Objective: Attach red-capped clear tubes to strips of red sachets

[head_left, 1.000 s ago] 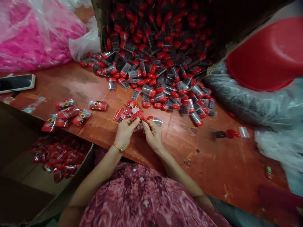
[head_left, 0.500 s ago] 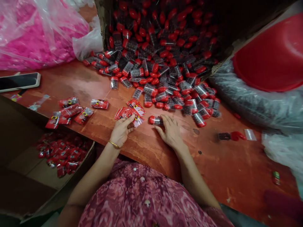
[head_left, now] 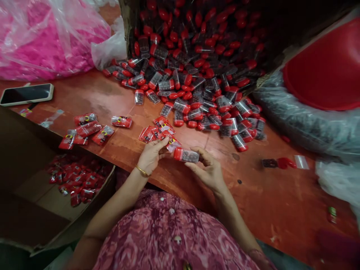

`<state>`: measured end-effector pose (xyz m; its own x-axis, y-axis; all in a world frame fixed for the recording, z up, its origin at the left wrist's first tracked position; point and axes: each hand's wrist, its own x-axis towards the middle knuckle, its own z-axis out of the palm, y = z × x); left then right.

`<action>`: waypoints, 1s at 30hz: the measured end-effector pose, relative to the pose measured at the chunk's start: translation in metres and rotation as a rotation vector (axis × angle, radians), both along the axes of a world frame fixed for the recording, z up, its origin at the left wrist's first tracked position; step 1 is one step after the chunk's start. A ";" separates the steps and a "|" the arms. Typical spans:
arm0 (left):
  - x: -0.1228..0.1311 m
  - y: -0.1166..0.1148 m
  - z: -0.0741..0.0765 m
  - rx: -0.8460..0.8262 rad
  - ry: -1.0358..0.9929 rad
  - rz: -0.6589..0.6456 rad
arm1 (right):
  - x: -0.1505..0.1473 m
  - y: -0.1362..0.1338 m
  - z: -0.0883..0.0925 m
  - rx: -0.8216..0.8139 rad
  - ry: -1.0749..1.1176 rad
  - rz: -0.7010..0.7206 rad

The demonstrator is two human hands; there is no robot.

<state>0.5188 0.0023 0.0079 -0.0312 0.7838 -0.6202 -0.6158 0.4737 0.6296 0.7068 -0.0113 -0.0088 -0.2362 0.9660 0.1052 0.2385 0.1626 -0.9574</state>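
Note:
My right hand (head_left: 207, 169) grips a small clear vial with a red cap (head_left: 186, 155), lifted just off the red-brown table (head_left: 264, 195). My left hand (head_left: 152, 154) pinches a small red printed sachet (head_left: 172, 143) at the edge of a little stack of such sachets (head_left: 154, 131). Both hands sit close together near the table's front edge. A big heap of red-capped vials (head_left: 197, 86) spills out of a dark carton just beyond them.
Several filled red packets (head_left: 87, 131) lie to the left, above a cardboard box (head_left: 75, 183) holding more. A phone (head_left: 26, 93) and a pink plastic bag (head_left: 47, 37) are far left. On the right stand a red basin (head_left: 326, 71) and plastic-wrapped bags (head_left: 309, 123).
My right hand reached to the table, took one vial and lifted it toward my left hand. My left hand stayed on the sachets and now pinches one.

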 end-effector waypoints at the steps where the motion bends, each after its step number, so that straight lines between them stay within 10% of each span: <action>1: 0.001 -0.001 0.000 0.005 -0.005 -0.009 | -0.002 0.000 0.001 0.004 -0.009 0.004; 18: 0.026 -0.004 0.003 0.058 -0.004 0.123 | -0.046 -0.007 -0.018 -0.082 0.148 -0.270; 30: 0.030 -0.003 -0.006 0.159 0.007 0.129 | -0.058 -0.001 -0.012 -0.026 0.090 -0.185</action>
